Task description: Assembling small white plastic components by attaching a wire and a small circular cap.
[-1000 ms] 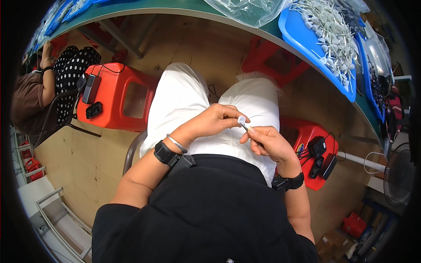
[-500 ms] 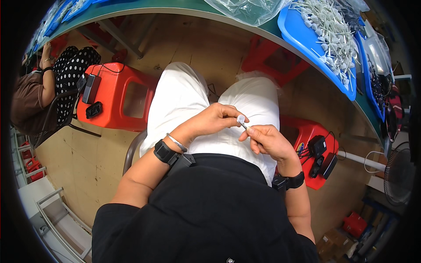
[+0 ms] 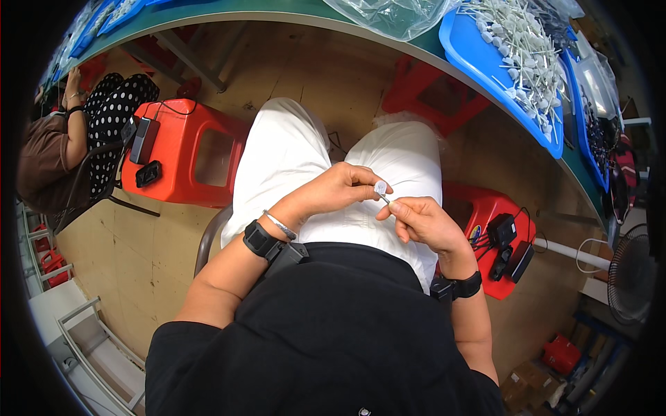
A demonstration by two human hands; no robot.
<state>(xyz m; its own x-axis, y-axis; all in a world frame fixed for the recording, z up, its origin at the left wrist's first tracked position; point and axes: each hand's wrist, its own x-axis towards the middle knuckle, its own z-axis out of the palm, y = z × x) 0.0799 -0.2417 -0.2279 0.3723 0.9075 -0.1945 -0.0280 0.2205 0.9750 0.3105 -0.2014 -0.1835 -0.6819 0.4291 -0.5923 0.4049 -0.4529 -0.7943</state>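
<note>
- Scanning left to right, 12 at the top: what's up with the red stool (image 3: 173,156) at 10 o'clock?

- It's got a black device (image 3: 144,141) on it. My guess: makeshift side table, keeps that stuff within reach but out of the way.

- And the left hand (image 3: 338,189)?

- Fingers pinching a small white cap (image 3: 380,188), just off centre toward 2 o'clock, over the white trousers (image 3: 277,159). Taking it from its left side probably steadies it and leaves the other side free.

- Right hand (image 3: 427,220)?

- Near the middle at 3 o'clock, fingers gripping a thin dark rod (image 3: 385,199) that points toward 10, at the cap. Held close to the tip, I'd say for fine control. Too tiny to tell if they're joined or just touching.

- Rest of it?

- Second red stool (image 3: 485,206) farther out at 3 with black adapters (image 3: 501,231), likely same parking idea. Then a blue tray (image 3: 472,62) near 2 on the green surface (image 3: 277,7), heaped with white-headed stems (image 3: 527,66). Raised rim presumably stops them rolling off.
</note>
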